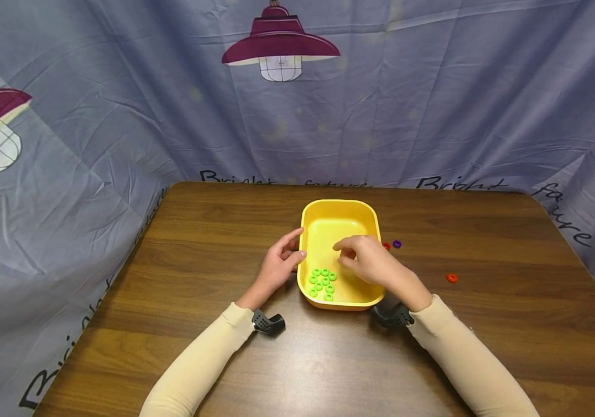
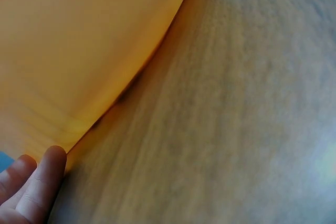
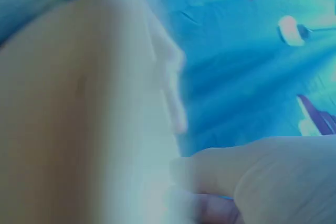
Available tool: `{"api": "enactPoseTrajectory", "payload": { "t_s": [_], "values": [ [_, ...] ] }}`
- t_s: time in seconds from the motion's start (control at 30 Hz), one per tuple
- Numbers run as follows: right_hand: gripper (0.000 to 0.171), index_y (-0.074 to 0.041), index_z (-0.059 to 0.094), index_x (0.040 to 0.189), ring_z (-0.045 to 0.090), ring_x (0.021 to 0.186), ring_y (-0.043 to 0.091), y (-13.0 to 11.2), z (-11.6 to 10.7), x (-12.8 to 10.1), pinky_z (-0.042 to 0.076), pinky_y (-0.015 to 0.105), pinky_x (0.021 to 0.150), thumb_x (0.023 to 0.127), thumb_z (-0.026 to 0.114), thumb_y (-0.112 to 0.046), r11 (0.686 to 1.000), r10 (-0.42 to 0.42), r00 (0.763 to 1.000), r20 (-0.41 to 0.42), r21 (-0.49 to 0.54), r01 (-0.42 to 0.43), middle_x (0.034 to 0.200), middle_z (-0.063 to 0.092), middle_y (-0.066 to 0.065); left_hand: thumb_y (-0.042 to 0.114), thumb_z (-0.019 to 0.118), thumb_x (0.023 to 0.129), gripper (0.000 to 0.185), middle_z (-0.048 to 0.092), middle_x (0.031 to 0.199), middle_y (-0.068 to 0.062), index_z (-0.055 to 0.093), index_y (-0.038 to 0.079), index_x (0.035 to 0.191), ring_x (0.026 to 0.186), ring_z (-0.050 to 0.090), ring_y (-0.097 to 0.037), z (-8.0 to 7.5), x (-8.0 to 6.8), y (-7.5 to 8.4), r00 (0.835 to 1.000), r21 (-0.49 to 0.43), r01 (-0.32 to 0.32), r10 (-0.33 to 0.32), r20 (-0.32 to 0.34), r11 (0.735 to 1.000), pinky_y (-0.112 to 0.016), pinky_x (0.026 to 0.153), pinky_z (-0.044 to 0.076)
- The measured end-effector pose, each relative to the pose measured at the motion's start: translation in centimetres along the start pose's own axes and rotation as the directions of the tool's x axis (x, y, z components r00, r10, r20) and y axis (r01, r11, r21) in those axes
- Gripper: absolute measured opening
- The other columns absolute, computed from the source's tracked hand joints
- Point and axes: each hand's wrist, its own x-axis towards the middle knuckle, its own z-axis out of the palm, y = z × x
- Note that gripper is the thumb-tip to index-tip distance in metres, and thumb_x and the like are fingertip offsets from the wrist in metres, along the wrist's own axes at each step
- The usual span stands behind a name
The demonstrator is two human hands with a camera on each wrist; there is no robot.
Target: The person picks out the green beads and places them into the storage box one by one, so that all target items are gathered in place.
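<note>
A brown wooden table [image 1: 182,272] fills the lower frame, an orange ring [image 1: 452,278] lying at right of centre and a purple ring [image 1: 397,244] just above and left of it. Behind hangs a grey-blue cloth backdrop [image 1: 433,104] printed with maroon lamps [image 1: 280,49].

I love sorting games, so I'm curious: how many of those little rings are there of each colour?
Green rings, in the yellow tray: 9, as far as I can tell
Red ring: 1
Purple ring: 1
Orange ring: 1
Total: 12
</note>
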Motion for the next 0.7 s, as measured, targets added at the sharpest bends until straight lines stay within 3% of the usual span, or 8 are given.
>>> {"api": "enactPoseTrajectory", "payload": {
  "t_s": [0.23,0.5,0.7],
  "values": [
    [0.022,0.001,0.076,0.110,0.065,0.075,0.017,1.6,-2.6,-0.8,0.056,0.034,0.071,0.089,0.073,-0.006,0.998,0.058,0.989,-0.132,0.042,-0.053,0.084,0.076,0.006,0.002,0.061,0.096,0.057,0.061,0.130,-0.031,0.048,0.007,0.151,0.101,0.068,-0.038,0.0,-0.1,0.1,1.000,0.004,0.013,-0.013,0.003,1.000,-0.033,0.074,0.065],
    [0.025,0.004,0.074,0.113,0.063,0.075,0.020,3.8,-4.3,-2.5,0.053,0.025,0.067,0.090,0.072,-0.005,0.990,0.136,0.975,-0.179,0.051,-0.129,0.091,0.075,0.013,0.003,0.061,0.096,0.057,0.062,0.129,-0.031,0.048,0.008,0.151,0.099,0.068,-0.033,0.0,0.0,0.0,1.000,0.008,0.012,-0.012,-0.002,1.000,-0.032,0.074,0.065],
    [0.020,0.000,0.076,0.107,0.065,0.075,0.019,5.4,-4.4,-3.8,0.056,0.028,0.068,0.089,0.075,-0.008,0.989,0.151,0.970,-0.192,0.017,-0.150,0.089,0.076,0.010,0.003,0.061,0.096,0.056,0.062,0.130,-0.031,0.048,0.007,0.151,0.098,0.069,-0.030,0.0,0.0,-0.1,1.000,0.014,0.007,-0.007,0.003,1.000,-0.028,0.071,0.064]
  ]
}}
